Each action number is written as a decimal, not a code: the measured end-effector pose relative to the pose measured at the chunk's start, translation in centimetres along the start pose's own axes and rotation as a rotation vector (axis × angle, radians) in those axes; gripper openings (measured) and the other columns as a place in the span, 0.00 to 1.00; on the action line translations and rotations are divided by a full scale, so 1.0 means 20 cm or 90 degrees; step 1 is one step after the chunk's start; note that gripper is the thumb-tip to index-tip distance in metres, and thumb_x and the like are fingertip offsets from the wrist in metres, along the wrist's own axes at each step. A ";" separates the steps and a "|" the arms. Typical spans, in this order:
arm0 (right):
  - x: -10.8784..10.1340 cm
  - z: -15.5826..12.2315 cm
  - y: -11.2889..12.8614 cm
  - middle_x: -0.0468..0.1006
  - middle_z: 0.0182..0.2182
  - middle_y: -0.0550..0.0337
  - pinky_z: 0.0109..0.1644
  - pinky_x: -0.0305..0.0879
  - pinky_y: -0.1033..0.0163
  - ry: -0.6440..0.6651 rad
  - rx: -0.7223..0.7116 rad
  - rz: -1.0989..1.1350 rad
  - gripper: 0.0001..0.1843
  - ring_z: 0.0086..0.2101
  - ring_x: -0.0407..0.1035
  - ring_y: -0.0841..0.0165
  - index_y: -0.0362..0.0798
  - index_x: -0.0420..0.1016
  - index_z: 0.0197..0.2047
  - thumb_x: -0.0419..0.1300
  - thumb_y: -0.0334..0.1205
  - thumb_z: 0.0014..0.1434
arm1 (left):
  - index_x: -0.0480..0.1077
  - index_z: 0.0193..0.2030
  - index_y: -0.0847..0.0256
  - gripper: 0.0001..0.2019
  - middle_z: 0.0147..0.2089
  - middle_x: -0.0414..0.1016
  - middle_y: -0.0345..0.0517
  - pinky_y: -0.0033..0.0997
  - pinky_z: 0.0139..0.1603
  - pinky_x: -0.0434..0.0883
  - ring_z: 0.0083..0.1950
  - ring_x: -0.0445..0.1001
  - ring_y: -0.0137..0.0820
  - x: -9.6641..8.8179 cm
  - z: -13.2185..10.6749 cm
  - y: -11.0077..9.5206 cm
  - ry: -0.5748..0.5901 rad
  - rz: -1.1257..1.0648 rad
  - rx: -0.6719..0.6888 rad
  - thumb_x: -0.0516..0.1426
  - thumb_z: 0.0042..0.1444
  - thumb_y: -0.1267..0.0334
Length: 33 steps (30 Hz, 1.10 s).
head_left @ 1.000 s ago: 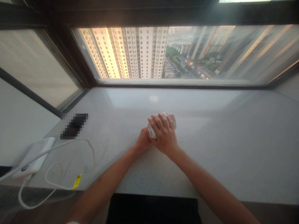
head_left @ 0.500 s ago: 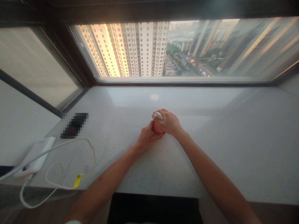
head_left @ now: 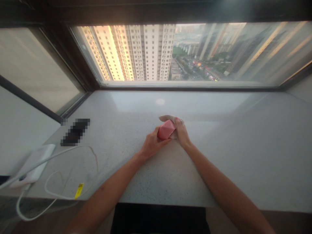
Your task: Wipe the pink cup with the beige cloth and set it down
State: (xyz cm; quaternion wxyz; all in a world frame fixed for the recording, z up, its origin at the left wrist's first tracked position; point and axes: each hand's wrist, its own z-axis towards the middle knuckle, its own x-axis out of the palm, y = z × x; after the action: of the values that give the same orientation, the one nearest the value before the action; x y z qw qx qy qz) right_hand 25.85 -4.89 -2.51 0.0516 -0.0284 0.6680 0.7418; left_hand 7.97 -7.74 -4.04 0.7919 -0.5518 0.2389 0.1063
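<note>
My left hand (head_left: 151, 143) is closed around the left side of a pink faceted block (head_left: 166, 129), low over the pale counter. The block's angular faces show between my two hands. On its right side my right hand (head_left: 182, 131) has its fingers curled, touching or very near the block. A whitish, smeared shape (head_left: 168, 117) reaches from the right hand along the block's far side. It seems to be a slim thing in that hand, but blur hides its kind.
A white power bank (head_left: 36, 164) lies at the left, with a white cable (head_left: 95, 159) looping over the counter (head_left: 234, 146) and its front edge. A yellow tag (head_left: 79, 190) is on the cable. Beyond it lies a pixelated dark object (head_left: 76, 131). A window (head_left: 126, 52) borders the back.
My right hand has turned and shifted from on top of the pink block to its right side, uncovering the block. The white rounded end above that hand no longer points up. My left hand keeps its hold.
</note>
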 end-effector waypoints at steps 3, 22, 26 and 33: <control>0.08 -0.13 0.04 0.70 0.73 0.49 0.76 0.57 0.42 -0.096 -0.247 -0.216 0.32 0.72 0.62 0.54 0.52 0.71 0.72 0.42 0.56 0.78 | 0.70 0.60 0.61 0.28 0.45 0.84 0.48 0.33 0.43 0.75 0.41 0.80 0.37 0.00 0.01 0.02 -0.018 -0.029 -0.032 0.68 0.60 0.46; 0.22 -0.15 0.37 0.72 0.69 0.38 0.70 0.53 0.27 0.135 -0.335 -0.847 0.30 0.71 0.57 0.38 0.46 0.71 0.70 0.46 0.55 0.79 | 0.76 0.54 0.62 0.13 0.52 0.85 0.59 0.43 0.50 0.81 0.50 0.82 0.45 0.03 0.02 0.14 -0.020 0.059 0.041 0.58 0.66 0.60; 0.26 -0.10 0.41 0.80 0.58 0.38 0.62 0.61 0.34 0.132 -0.297 -0.860 0.31 0.61 0.66 0.42 0.45 0.80 0.56 0.42 0.57 0.80 | 0.79 0.47 0.63 0.10 0.46 0.85 0.57 0.40 0.46 0.79 0.45 0.82 0.44 0.01 0.03 0.11 -0.010 0.101 0.019 0.57 0.66 0.63; 0.27 -0.01 0.41 0.84 0.48 0.41 0.52 0.63 0.45 0.126 -0.199 -0.859 0.32 0.49 0.73 0.49 0.46 0.83 0.47 0.42 0.56 0.79 | 0.80 0.47 0.63 0.15 0.40 0.85 0.50 0.34 0.43 0.77 0.41 0.82 0.39 -0.02 0.02 0.04 0.023 0.021 0.020 0.64 0.64 0.53</control>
State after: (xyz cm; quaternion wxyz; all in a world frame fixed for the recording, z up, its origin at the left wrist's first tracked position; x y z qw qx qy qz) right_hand 19.60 -5.64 4.98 0.4354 -0.5115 0.3914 0.6290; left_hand 7.41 -7.00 -4.48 0.7944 -0.5370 0.2635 0.1056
